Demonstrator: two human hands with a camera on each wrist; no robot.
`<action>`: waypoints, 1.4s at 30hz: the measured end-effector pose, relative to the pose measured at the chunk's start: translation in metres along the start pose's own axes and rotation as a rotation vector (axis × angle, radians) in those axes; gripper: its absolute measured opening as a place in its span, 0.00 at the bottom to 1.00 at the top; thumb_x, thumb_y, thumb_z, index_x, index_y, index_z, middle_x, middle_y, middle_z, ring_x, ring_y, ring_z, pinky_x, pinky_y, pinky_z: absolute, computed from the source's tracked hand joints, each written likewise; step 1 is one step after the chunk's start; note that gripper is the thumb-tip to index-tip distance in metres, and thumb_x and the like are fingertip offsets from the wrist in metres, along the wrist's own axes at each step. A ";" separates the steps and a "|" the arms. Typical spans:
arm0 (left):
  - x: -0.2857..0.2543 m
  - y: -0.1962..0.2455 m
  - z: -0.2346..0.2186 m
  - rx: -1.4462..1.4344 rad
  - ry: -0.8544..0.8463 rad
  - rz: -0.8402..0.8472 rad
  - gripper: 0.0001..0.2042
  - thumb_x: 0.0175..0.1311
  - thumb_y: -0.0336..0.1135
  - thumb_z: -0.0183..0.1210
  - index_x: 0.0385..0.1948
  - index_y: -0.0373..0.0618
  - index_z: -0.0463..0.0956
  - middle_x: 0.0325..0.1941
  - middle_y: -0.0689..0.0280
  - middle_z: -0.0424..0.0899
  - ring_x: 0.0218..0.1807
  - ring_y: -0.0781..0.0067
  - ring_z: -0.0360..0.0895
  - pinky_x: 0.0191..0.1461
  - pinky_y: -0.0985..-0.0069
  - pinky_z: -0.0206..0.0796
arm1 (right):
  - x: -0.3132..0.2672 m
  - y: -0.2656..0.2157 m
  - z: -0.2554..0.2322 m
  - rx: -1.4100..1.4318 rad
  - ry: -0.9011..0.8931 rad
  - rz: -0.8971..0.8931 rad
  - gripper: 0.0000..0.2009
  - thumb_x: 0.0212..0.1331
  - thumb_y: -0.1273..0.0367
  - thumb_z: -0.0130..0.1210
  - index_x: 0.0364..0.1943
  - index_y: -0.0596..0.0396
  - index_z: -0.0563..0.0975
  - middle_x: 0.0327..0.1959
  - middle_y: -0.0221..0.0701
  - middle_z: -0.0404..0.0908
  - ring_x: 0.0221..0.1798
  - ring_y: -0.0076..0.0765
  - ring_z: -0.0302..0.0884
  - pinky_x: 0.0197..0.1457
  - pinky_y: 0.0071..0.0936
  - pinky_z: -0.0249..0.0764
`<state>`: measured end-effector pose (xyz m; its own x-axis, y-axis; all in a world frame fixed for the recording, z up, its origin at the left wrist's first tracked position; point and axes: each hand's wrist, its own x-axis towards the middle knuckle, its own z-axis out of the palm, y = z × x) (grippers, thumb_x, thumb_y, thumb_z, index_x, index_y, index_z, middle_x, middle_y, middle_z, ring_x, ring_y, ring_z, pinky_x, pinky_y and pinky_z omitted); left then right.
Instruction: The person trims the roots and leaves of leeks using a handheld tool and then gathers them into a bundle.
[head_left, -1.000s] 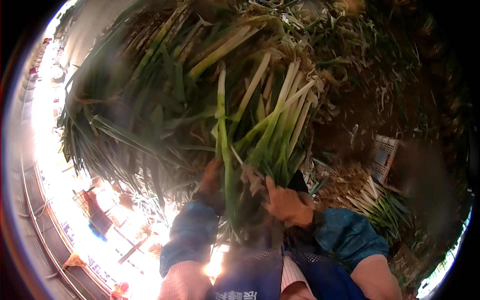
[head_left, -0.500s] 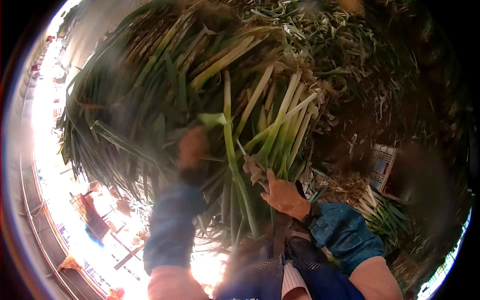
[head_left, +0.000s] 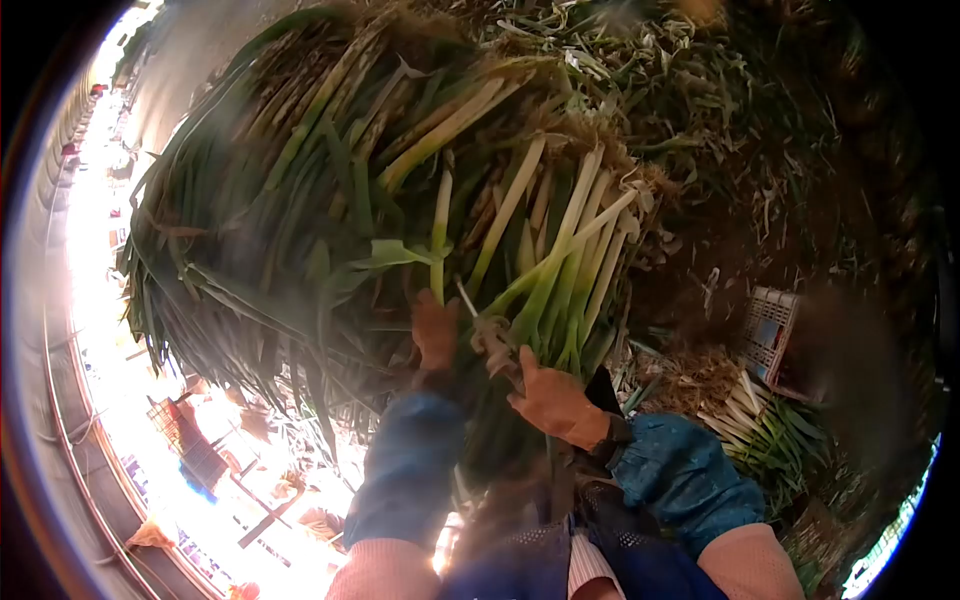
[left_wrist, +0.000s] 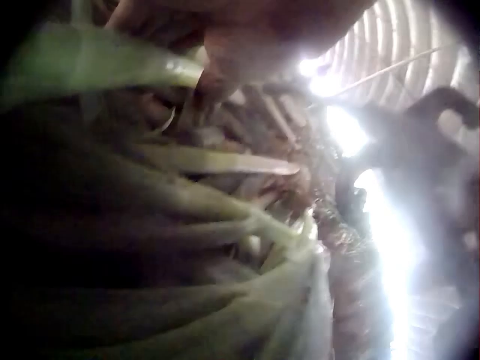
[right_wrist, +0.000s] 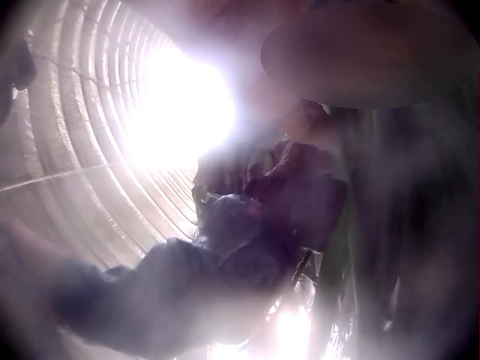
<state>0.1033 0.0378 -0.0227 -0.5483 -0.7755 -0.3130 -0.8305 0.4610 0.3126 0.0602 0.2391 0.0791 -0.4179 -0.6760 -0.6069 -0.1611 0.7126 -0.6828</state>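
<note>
In the head view, my left hand [head_left: 435, 332] grips a long green onion [head_left: 441, 225] by its green part, its white root end pointing away from me. A broad loose leaf [head_left: 388, 254] sticks out leftward from this stalk. My right hand [head_left: 560, 402], index finger extended, holds a thin pale tool with a cloth-wrapped handle [head_left: 494, 342]; its narrow tip angles toward the left hand. Just beyond the right hand lie several green onions [head_left: 570, 240] with white stems and roots. The left wrist view shows blurred fingers [left_wrist: 247, 52] beside a green leaf [left_wrist: 90, 67].
A large heap of green onions [head_left: 240, 230] spreads across the left and back. Trimmed leaf scraps [head_left: 650, 60] lie behind. On the right are a bundle of green onions [head_left: 745, 410] and a plastic crate [head_left: 770, 330] on bare soil [head_left: 690, 250].
My left hand swung out leftward with a leaf of the green onion, then came back to the stalk, which has shifted slightly left. The right hand stayed nearly in place with the tool.
</note>
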 end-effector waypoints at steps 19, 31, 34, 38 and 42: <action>-0.090 -0.066 -0.017 -0.567 -0.342 -0.043 0.10 0.52 0.33 0.52 0.30 0.35 0.73 0.20 0.66 0.71 0.24 0.77 0.66 0.27 0.76 0.58 | 0.048 0.018 0.021 -0.106 0.088 0.040 0.34 0.51 0.62 0.52 0.59 0.68 0.53 0.28 0.52 0.77 0.33 0.60 0.75 0.37 0.48 0.72; -0.114 -0.044 -0.011 -0.306 -0.259 0.056 0.14 0.52 0.35 0.52 0.37 0.35 0.72 0.24 0.55 0.75 0.26 0.64 0.71 0.30 0.66 0.61 | 0.045 0.009 -0.003 -0.107 0.181 0.072 0.34 0.50 0.64 0.54 0.58 0.70 0.54 0.30 0.53 0.77 0.35 0.61 0.74 0.41 0.51 0.69; -0.111 -0.032 -0.021 -0.313 -0.290 0.023 0.14 0.52 0.35 0.53 0.38 0.34 0.72 0.24 0.53 0.74 0.26 0.63 0.71 0.31 0.66 0.62 | 0.043 0.007 -0.010 -0.037 0.117 0.135 0.34 0.50 0.63 0.54 0.58 0.70 0.54 0.32 0.54 0.77 0.38 0.61 0.74 0.42 0.49 0.70; -0.105 -0.008 -0.038 -0.351 -0.238 0.047 0.15 0.52 0.33 0.53 0.40 0.34 0.71 0.25 0.53 0.75 0.27 0.63 0.72 0.32 0.65 0.62 | 0.022 0.007 -0.018 -0.011 0.047 0.153 0.35 0.50 0.63 0.54 0.58 0.71 0.53 0.32 0.54 0.77 0.38 0.60 0.74 0.42 0.48 0.69; -0.064 0.040 -0.051 -0.429 -0.107 0.201 0.14 0.53 0.31 0.53 0.40 0.35 0.70 0.25 0.51 0.75 0.28 0.59 0.73 0.34 0.65 0.63 | 0.008 0.018 -0.033 0.102 0.119 0.155 0.36 0.49 0.62 0.55 0.58 0.71 0.53 0.30 0.53 0.77 0.35 0.60 0.74 0.40 0.48 0.70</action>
<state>0.1099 0.0836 0.0558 -0.7193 -0.6305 -0.2918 -0.6042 0.3604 0.7107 0.0247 0.2531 0.0752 -0.5344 -0.5287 -0.6595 0.0019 0.7795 -0.6264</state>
